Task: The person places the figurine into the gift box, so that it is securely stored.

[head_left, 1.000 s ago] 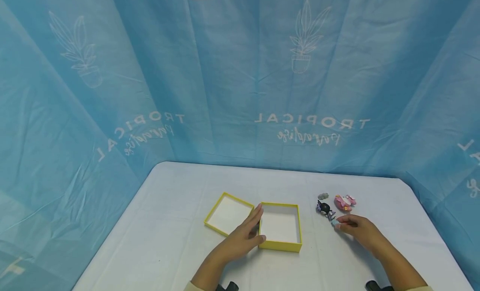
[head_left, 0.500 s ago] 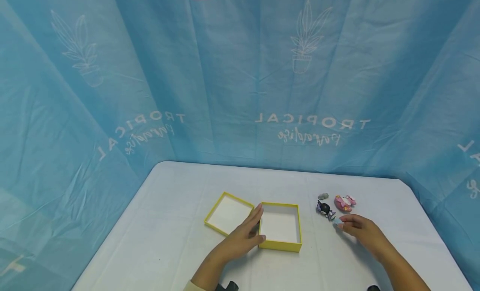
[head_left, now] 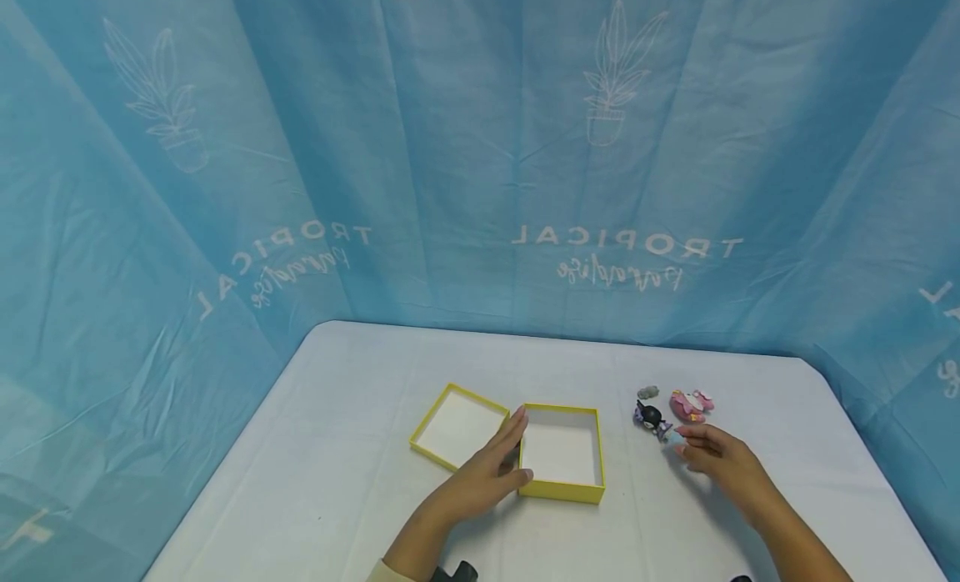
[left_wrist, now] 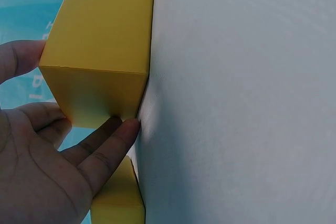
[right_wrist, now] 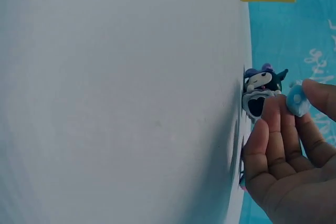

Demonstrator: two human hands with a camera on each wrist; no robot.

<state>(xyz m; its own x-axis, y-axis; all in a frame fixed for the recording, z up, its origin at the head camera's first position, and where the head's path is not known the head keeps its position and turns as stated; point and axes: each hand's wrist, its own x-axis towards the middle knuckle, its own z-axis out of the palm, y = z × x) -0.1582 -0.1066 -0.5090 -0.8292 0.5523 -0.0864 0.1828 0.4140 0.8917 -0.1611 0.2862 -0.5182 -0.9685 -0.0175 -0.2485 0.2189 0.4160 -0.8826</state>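
My left hand (head_left: 483, 480) rests against the left wall of an open yellow box (head_left: 564, 492) with a white inside. In the left wrist view its fingers (left_wrist: 107, 163) stretch along the box's yellow side (left_wrist: 100, 24), and the thumb touches an upper edge. My right hand (head_left: 722, 464) pinches a small light-blue piece (right_wrist: 298, 99) with pale spots between thumb and forefinger, raised off the table. Just beyond it lies a black-and-purple figurine (head_left: 649, 417), whose face and dark heart show in the right wrist view.
The yellow-edged lid (head_left: 459, 428) lies inside up, left of the box. A pink figurine (head_left: 690, 405) and a small grey piece (head_left: 647, 392) lie behind the right hand. White cloth (head_left: 360, 398) covers the table, and a blue printed curtain (head_left: 450, 148) hangs around it.
My right hand has lifted the light-blue piece and shifted it slightly to the right, away from the black figurine. The left hand and the box have stayed in place.
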